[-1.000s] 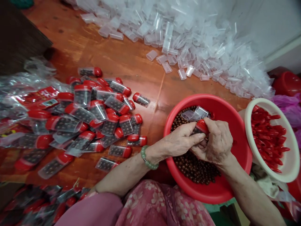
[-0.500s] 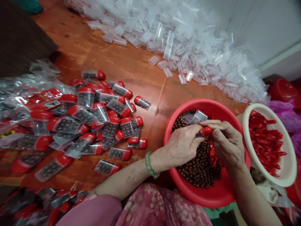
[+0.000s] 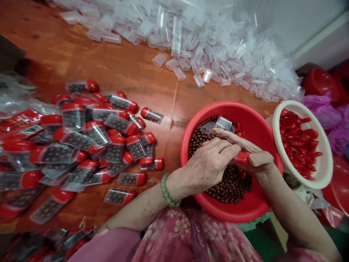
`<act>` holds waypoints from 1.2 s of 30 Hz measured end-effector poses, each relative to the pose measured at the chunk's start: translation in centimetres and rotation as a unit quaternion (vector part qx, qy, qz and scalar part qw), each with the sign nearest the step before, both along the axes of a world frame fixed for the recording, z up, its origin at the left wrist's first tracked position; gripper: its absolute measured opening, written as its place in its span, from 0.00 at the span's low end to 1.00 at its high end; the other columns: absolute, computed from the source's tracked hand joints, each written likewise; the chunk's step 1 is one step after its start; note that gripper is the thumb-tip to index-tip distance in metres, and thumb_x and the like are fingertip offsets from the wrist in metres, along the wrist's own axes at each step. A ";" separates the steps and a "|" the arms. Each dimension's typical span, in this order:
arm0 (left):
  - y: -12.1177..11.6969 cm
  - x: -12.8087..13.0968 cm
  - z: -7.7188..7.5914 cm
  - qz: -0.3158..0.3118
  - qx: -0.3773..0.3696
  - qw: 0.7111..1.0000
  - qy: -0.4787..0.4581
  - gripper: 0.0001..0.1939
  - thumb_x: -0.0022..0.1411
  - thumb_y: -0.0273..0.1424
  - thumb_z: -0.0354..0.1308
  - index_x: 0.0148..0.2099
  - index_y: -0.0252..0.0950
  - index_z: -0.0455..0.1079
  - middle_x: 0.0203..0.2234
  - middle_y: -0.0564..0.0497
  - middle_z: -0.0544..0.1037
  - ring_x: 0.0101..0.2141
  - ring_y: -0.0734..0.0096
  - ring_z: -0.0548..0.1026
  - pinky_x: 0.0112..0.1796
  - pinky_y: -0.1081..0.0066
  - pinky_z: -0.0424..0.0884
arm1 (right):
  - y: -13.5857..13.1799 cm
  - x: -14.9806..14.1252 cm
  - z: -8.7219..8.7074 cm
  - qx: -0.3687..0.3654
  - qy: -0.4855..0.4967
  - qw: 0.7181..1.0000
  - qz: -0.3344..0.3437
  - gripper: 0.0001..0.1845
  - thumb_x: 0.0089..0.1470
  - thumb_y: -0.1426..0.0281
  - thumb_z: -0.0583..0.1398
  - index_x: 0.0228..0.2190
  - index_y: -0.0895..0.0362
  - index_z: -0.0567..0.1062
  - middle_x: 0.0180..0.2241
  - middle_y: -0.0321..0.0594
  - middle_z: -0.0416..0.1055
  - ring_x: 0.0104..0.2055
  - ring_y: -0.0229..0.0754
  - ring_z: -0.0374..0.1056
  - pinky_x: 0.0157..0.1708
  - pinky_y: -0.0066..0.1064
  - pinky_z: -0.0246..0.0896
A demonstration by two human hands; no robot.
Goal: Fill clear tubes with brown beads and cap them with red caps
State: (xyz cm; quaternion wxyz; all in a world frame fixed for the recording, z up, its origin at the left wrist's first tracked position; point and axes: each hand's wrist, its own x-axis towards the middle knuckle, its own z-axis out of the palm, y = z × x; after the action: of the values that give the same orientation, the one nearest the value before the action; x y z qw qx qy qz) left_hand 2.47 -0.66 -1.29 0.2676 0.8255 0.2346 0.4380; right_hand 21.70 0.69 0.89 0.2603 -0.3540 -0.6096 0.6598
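Note:
Over a red basin (image 3: 261, 120) of brown beads (image 3: 229, 191), both my hands meet on a small clear plastic tube with a red cap (image 3: 241, 158). My left hand (image 3: 208, 165), a green bead bracelet at its wrist, wraps round the tube and hides most of it. The thumb of my right hand (image 3: 260, 158) presses on the cap's end, while its fingers stretch out behind my left hand. Beyond my fingers, empty clear sleeves (image 3: 222, 123) lie on the beads. A few red plastic pieces (image 3: 240, 131) show in the basin, partly covered by my hands.
To the left lies a pile of red-capped, bead-filled tubes (image 3: 94, 136). A large heap of clear empty sleeves (image 3: 215, 54) spreads along the far side. At right, a white basin (image 3: 328, 160) holds red pieces (image 3: 300, 142). Purple plastic bags (image 3: 317, 109) lie beyond it.
My right hand has shifted from a fingertip pinch to its thumb on the cap, fingers extended behind my left hand. The whole view has shifted, so the surroundings appear further left and higher.

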 end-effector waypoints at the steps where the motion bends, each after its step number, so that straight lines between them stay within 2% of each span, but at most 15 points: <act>1: 0.0 0.0 0.0 -0.005 0.008 1.000 0.003 0.14 0.68 0.18 0.47 0.53 0.28 0.67 0.45 0.40 0.80 0.48 0.60 0.77 0.53 0.58 0.75 | 0.0 0.1 -0.1 0.008 -0.002 1.000 0.006 0.53 0.45 0.41 0.62 0.64 0.58 0.64 0.59 0.57 0.70 0.57 0.55 0.72 0.52 0.51 0.71; 5: -0.1 0.1 0.2 -0.025 0.032 0.999 0.026 0.14 0.71 0.21 0.43 0.51 0.25 0.69 0.44 0.37 0.80 0.48 0.58 0.76 0.52 0.56 0.74 | 0.0 -0.2 -0.1 0.013 0.022 1.000 0.018 0.50 0.44 0.45 0.65 0.63 0.58 0.66 0.55 0.54 0.74 0.57 0.56 0.73 0.57 0.54 0.66; 8: -0.2 0.1 0.5 -0.014 0.040 0.998 0.049 0.16 0.71 0.22 0.41 0.49 0.24 0.70 0.42 0.37 0.80 0.45 0.58 0.77 0.51 0.57 0.74 | -0.1 -0.9 0.0 0.030 0.051 0.998 0.016 0.45 0.44 0.48 0.66 0.59 0.58 0.70 0.50 0.51 0.78 0.53 0.56 0.76 0.54 0.52 0.69; 12: -0.5 0.1 0.9 0.007 0.056 0.995 0.079 0.17 0.72 0.23 0.40 0.45 0.27 0.71 0.38 0.39 0.80 0.41 0.59 0.78 0.47 0.60 0.75 | -0.2 -1.4 0.0 0.084 0.007 0.996 -0.003 0.46 0.43 0.41 0.63 0.55 0.60 0.73 0.45 0.49 0.80 0.45 0.53 0.79 0.46 0.46 0.74; 15: -0.5 0.0 0.9 -0.004 0.051 0.996 0.070 0.14 0.71 0.22 0.42 0.46 0.28 0.70 0.38 0.40 0.81 0.41 0.60 0.78 0.46 0.61 0.75 | -0.3 -1.2 0.2 0.078 0.005 0.997 -0.004 0.47 0.42 0.39 0.64 0.54 0.59 0.73 0.46 0.47 0.80 0.46 0.53 0.78 0.49 0.45 0.72; 19: -0.2 -0.2 0.6 -0.032 -0.069 0.997 -0.008 0.09 0.71 0.26 0.48 0.46 0.30 0.69 0.39 0.42 0.80 0.40 0.64 0.78 0.45 0.64 0.75 | -0.7 -0.7 0.6 -0.002 0.000 1.000 -0.026 0.45 0.49 0.39 0.62 0.59 0.53 0.71 0.56 0.46 0.74 0.59 0.54 0.71 0.59 0.46 0.65; 21: 0.0 -0.4 0.8 -0.037 -0.172 0.984 -0.032 0.08 0.71 0.31 0.51 0.44 0.32 0.69 0.38 0.44 0.79 0.39 0.65 0.77 0.44 0.64 0.74 | -1.0 -0.8 0.9 0.023 -0.035 0.996 -0.079 0.36 0.58 0.44 0.58 0.61 0.48 0.69 0.58 0.43 0.73 0.62 0.52 0.68 0.61 0.46 0.63; 23: 0.2 -0.5 1.0 -0.057 -0.287 0.955 -0.045 0.09 0.70 0.34 0.53 0.44 0.33 0.68 0.37 0.47 0.78 0.38 0.66 0.75 0.44 0.65 0.72 | -1.3 -1.0 1.1 0.118 -0.082 0.979 -0.147 0.27 0.64 0.49 0.55 0.59 0.46 0.71 0.56 0.41 0.74 0.60 0.49 0.69 0.61 0.45 0.62; 25: 0.4 -0.7 1.2 -0.096 -0.400 0.907 -0.087 0.11 0.70 0.36 0.53 0.45 0.34 0.68 0.37 0.49 0.76 0.37 0.69 0.73 0.43 0.67 0.70 | -1.6 -1.3 1.1 0.240 -0.138 0.946 -0.169 0.23 0.66 0.53 0.54 0.56 0.47 0.74 0.54 0.42 0.75 0.57 0.48 0.71 0.60 0.44 0.63; 26: 0.4 -0.8 1.3 -0.120 -0.453 0.875 -0.118 0.12 0.69 0.38 0.54 0.45 0.34 0.68 0.36 0.50 0.75 0.35 0.71 0.72 0.41 0.69 0.70 | -1.7 -1.5 1.1 0.293 -0.165 0.929 -0.156 0.24 0.65 0.52 0.55 0.57 0.49 0.73 0.54 0.43 0.75 0.57 0.49 0.71 0.59 0.44 0.64; 28: 0.5 -0.9 1.1 -0.166 -0.539 0.806 -0.178 0.17 0.66 0.44 0.57 0.44 0.34 0.67 0.33 0.51 0.72 0.32 0.74 0.70 0.36 0.71 0.68 | -1.9 -1.8 1.0 0.379 -0.209 0.895 -0.105 0.36 0.59 0.46 0.59 0.62 0.52 0.66 0.55 0.49 0.73 0.56 0.52 0.71 0.57 0.45 0.67; 30: 0.6 -0.9 0.9 -0.196 -0.594 0.749 -0.218 0.21 0.62 0.47 0.62 0.41 0.33 0.67 0.31 0.52 0.71 0.31 0.75 0.69 0.35 0.73 0.67 | -2.0 -2.0 0.9 0.445 -0.259 0.854 -0.075 0.53 0.49 0.40 0.64 0.66 0.56 0.58 0.57 0.55 0.70 0.57 0.57 0.69 0.56 0.49 0.67; 31: 0.6 -0.9 0.7 -0.202 -0.614 0.727 -0.231 0.22 0.60 0.48 0.64 0.40 0.32 0.68 0.31 0.52 0.71 0.31 0.76 0.69 0.35 0.73 0.67 | -2.1 -2.2 0.8 0.475 -0.288 0.828 -0.074 0.57 0.46 0.39 0.65 0.66 0.58 0.56 0.57 0.57 0.69 0.58 0.60 0.68 0.56 0.52 0.66; 33: 0.7 -0.9 0.6 -0.204 -0.640 0.696 -0.253 0.23 0.57 0.48 0.67 0.38 0.32 0.68 0.31 0.52 0.71 0.31 0.76 0.70 0.35 0.73 0.67 | -2.4 -2.6 0.8 0.520 -0.341 0.778 -0.092 0.56 0.48 0.43 0.66 0.66 0.60 0.55 0.56 0.60 0.69 0.57 0.61 0.67 0.56 0.54 0.66; 36: 0.7 -0.7 0.6 -0.199 -0.663 0.661 -0.290 0.23 0.55 0.45 0.70 0.39 0.32 0.69 0.31 0.52 0.72 0.33 0.74 0.71 0.38 0.72 0.68 | -2.7 -3.2 1.0 0.556 -0.404 0.718 -0.111 0.48 0.55 0.52 0.65 0.65 0.64 0.55 0.52 0.61 0.70 0.53 0.60 0.68 0.50 0.53 0.67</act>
State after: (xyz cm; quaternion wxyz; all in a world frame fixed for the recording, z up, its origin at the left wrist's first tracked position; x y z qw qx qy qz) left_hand 1.82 0.06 -0.66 0.8791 0.2879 0.2038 0.3207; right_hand 18.48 -2.03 1.88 0.2110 -0.4438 -0.8702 -0.0369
